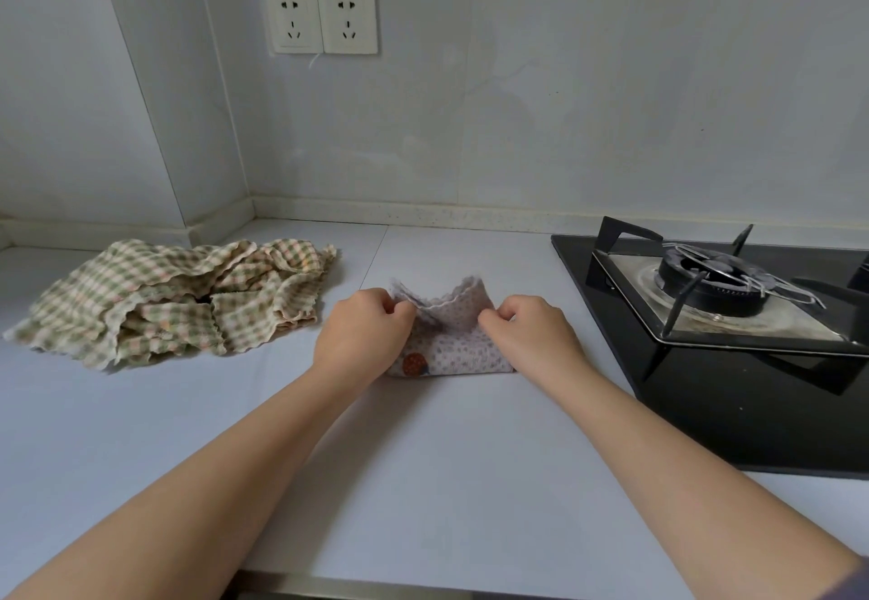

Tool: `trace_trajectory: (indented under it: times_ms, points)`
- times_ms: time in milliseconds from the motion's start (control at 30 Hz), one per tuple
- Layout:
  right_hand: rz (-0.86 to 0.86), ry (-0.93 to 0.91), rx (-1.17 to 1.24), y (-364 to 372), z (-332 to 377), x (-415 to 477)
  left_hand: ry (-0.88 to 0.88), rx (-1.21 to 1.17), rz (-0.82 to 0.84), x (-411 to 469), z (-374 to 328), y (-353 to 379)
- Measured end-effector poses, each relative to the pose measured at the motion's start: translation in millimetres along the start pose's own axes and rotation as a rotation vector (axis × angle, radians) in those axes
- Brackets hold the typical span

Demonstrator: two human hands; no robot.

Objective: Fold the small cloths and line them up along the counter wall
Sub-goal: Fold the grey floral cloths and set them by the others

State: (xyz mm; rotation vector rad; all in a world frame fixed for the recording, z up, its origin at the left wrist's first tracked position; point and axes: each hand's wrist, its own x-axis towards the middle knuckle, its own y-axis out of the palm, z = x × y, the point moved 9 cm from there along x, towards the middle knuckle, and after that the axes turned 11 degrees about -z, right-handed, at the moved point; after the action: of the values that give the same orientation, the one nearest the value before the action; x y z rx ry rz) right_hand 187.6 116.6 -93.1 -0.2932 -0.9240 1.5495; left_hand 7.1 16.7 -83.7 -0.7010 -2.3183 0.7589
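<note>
I have both hands low on the pale counter (423, 458), close together, with the small grey dotted cloth (458, 341) held between them. The left hand (364, 331) has its fingers curled in and pinches the cloth's upper left edge. The right hand (526, 334) pinches the upper right edge in the same way. Neither hand holds anything else.

The lower part of the cloth lies flat on the counter between the two wrists. Its upper part is lifted off the surface, and the scalloped edge sags in a shallow dip from one hand to the other. A round reddish-brown patch (414, 364) sits at the cloth's near left corner, just beside the left wrist.

Left of the left hand, and apart from it, I see a heap of green-and-cream checked cloths (174, 298), crumpled and unfolded, reaching back toward the wall corner. Right of the right hand is a black glass gas hob (733, 411) carrying a burner (714, 284) under a dark pan support; the hand is near its edge but not touching it. Beyond both hands a speckled ledge (423, 214) runs along the foot of the wall, and the dotted cloth lies well short of it. Higher on the wall, beyond the left hand, are two white sockets (322, 19) side by side.
</note>
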Motion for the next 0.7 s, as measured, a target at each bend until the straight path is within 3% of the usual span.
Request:
trace_trajectory:
  times_ms: [300,467,533,600,633,700]
  points:
    - [-0.021,-0.033,-0.089,-0.6,1.8,-0.3,0.093,0.128,-0.013,-4.2,-2.5,0.0]
    - [-0.039,-0.085,-0.152,-1.7,7.6,-1.6,0.336,0.467,-0.038,-15.4,-20.4,2.8]
    - [-0.036,-0.106,-0.174,-2.3,8.7,-2.1,0.466,0.502,-0.098,-16.6,-32.0,-1.8]
    - [-0.016,-0.126,-0.185,-1.6,9.5,-2.4,0.704,0.417,-0.191,-23.6,-52.0,-6.4]
    - [-0.009,-0.129,-0.173,-1.8,9.4,-1.5,0.805,0.324,-0.169,-29.8,-59.7,-5.3]
    - [-0.021,-0.126,-0.113,-4.6,7.0,2.7,0.896,0.291,0.036,-39.7,-61.6,12.3]
